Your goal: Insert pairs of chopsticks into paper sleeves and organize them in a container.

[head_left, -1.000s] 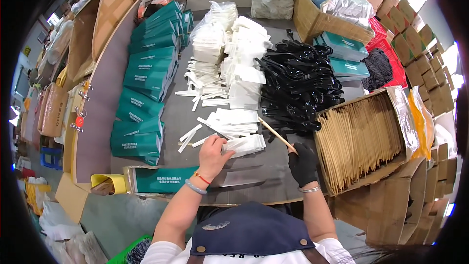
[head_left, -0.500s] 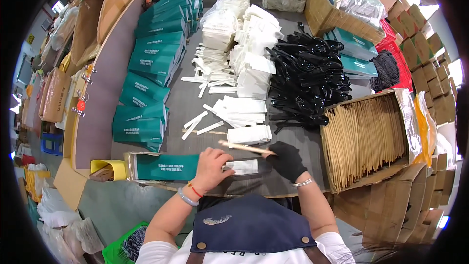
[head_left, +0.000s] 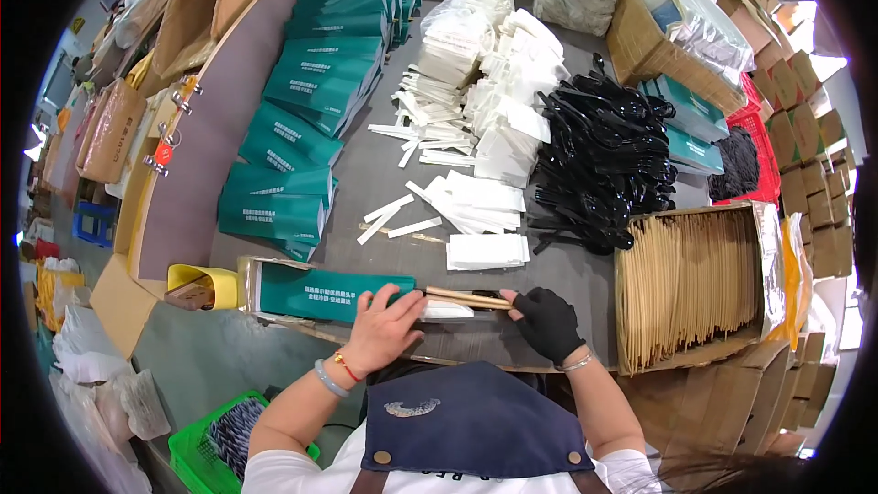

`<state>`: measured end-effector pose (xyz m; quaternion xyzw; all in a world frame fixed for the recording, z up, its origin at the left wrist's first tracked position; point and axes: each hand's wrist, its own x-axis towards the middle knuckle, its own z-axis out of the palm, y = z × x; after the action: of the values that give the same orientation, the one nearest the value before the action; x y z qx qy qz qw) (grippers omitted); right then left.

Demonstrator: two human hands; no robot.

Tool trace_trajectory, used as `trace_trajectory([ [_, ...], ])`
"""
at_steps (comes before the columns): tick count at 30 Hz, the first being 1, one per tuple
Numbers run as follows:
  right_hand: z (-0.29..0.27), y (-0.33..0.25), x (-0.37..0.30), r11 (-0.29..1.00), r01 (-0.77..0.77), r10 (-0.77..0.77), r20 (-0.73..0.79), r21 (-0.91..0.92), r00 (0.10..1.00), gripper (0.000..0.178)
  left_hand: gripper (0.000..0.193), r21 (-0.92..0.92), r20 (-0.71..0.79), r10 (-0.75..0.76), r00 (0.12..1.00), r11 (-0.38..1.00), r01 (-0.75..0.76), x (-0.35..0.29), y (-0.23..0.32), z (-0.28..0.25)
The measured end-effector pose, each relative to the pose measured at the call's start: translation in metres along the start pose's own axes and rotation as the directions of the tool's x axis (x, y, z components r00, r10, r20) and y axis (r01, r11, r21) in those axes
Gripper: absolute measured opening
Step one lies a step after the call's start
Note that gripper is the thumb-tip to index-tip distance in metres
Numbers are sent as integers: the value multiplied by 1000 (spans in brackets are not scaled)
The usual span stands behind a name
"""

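Note:
My left hand (head_left: 382, 325), palm down with fingers spread, lies over the right end of a green printed paper sleeve (head_left: 320, 293) in an open cardboard tray. Thumb and fingers of my right hand (head_left: 546, 325), in a black fingerless glove, pinch the right end of a pair of wooden chopsticks (head_left: 468, 298). The chopsticks lie nearly level, their left ends close to my left fingers. Beneath them shows a white paper packet (head_left: 448, 310), with something black partly hidden beside it.
Green sleeves (head_left: 274, 210) fan along the left wall. White packets (head_left: 503, 151) and black plastic cutlery (head_left: 599, 151) are heaped mid-table. A carton of wooden chopsticks (head_left: 690, 284) stands at right, a yellow container (head_left: 219, 288) at left, and a green crate (head_left: 197, 448) below.
My right hand has lowered the chopsticks over the white packet beside the sleeve. My left fingers have spread out. The whole view has shifted slightly.

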<state>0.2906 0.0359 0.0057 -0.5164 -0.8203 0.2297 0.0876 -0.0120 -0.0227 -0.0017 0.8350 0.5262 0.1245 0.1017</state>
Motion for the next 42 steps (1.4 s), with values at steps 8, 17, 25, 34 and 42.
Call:
trace_trajectory([
  [8,21,2,10,965,260,-260,-23,-12,965,29,75,-167,-19,-82,996,983,78,10,-16,-8],
  [17,31,1,3,942,-134,130,33,309,991,12,79,-182,-14,23,1000,983,-25,35,12,10],
  [25,42,-39,15,934,33,28,-165,355,986,47,68,-80,18,176,984,982,-174,51,5,11],
  [34,-20,-17,8,996,19,-38,-200,-91,979,61,31,-45,308,236,922,971,-234,86,-21,-83],
  [42,-20,-35,7,987,-13,-4,-106,-159,994,57,70,-92,-218,-295,930,955,282,30,-52,-24],
])
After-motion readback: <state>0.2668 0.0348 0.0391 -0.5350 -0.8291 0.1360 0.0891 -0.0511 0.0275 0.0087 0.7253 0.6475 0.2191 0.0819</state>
